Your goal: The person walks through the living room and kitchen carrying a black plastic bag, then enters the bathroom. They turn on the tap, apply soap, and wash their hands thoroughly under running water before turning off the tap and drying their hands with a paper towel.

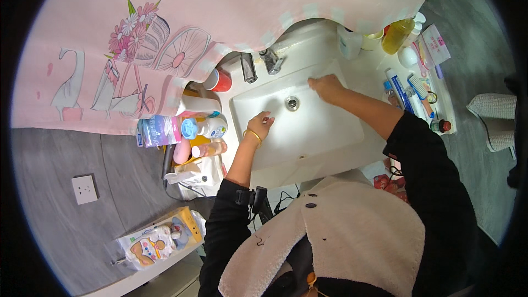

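A white rectangular washbasin [307, 132] lies before me, with a round metal drain [292, 103] in its floor. Over the basin's left part is my left hand [260, 126], its fingers half curled and slightly apart; a gold-coloured bangle [252, 137] circles that wrist. My right hand [328, 88] is near the basin's back right corner, fingers bent inward, and what may be inside them is hidden. Behind the basin stand a metal faucet [271, 62] and a dark cylindrical metal fitting [248, 68]. No running water is visible.
Left of the basin are a red cup [218, 81], a pump bottle [212, 128], a pink-capped bottle [210, 148] and a wipes pack [204, 172]. On the right are a toothpaste tube [398, 88], a comb [420, 88] and a bottle of yellow liquid [397, 37]. A pink curtain [247, 4] hangs behind.
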`<state>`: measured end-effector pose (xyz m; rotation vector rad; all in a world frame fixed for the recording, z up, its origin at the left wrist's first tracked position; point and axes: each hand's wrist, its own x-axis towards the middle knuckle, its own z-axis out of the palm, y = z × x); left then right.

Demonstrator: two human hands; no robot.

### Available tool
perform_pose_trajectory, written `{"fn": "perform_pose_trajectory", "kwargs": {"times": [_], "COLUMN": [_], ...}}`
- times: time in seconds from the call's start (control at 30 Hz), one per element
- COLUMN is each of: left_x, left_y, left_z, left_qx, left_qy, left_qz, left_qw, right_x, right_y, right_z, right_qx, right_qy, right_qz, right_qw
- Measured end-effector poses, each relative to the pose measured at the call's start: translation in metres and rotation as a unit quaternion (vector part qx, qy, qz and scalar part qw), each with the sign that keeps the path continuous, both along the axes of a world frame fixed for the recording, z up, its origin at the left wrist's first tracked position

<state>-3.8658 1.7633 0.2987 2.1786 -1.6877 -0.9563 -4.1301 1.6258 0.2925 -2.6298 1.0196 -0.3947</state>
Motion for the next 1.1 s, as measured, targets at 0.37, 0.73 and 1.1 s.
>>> {"fn": "perform_pose_trajectory", "kwargs": {"times": [0.37,0.73,1.1], "left_x": [-0.002,-0.004,-0.017], "left_y": [0.008,-0.005,-0.027], "left_z": [0.009,0.013,0.004], "left_qx": [0.010,0.034,0.002], "left_qy": [0.002,-0.012,0.005], "left_qz": [-0.007,-0.019,-0.074], "left_qw": [1.000,0.999,0.997], "right_x": [0.048,-0.019,-0.120], "right_y": [-0.117,0.040,-0.011], "right_z": [-0.010,0.015,0.040], "right_qx": [0.040,0.096,-0.060], "right_qy": [-0.089,-0.089,-0.014], "right_qz": [-0.136,-0.080,-0.241], "right_qw": [0.986,0.988,0.968]}}
